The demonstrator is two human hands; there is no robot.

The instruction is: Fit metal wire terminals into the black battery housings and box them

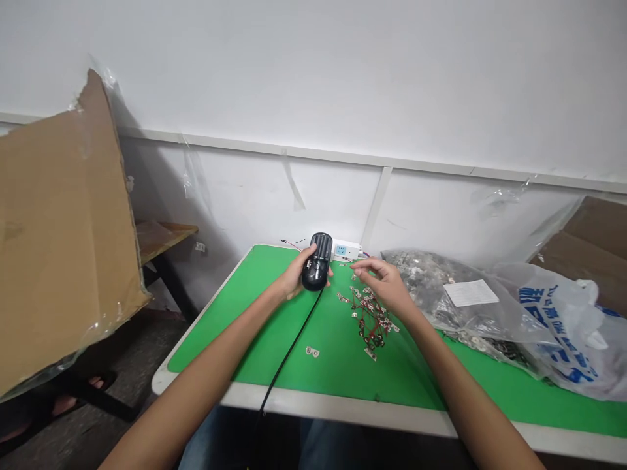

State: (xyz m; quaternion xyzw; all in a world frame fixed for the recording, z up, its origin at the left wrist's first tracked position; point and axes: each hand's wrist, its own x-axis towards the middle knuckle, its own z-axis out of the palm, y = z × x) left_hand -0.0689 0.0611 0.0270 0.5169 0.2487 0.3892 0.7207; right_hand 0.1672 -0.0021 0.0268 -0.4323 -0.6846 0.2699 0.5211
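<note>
A glossy black oval device (316, 267) is held in my left hand (294, 274), thumb on its near left side. A black cable (291, 349) runs from its lower end over the table's front edge. To the right, my right hand (385, 281) is raised over the table, its thumb and index finger nearly together; anything between them is too small to tell. Below that hand lies a tangle of small white pieces with red wires (372, 316). Two small white pieces (312, 352) lie apart from it, nearer the front.
The green tabletop (220, 326) has a white rim. A white power strip (347, 250) lies at the back against the wall. Clear plastic bags of parts (426, 287) and a printed bag (563, 333) fill the right side. Cardboard (63, 241) stands at left.
</note>
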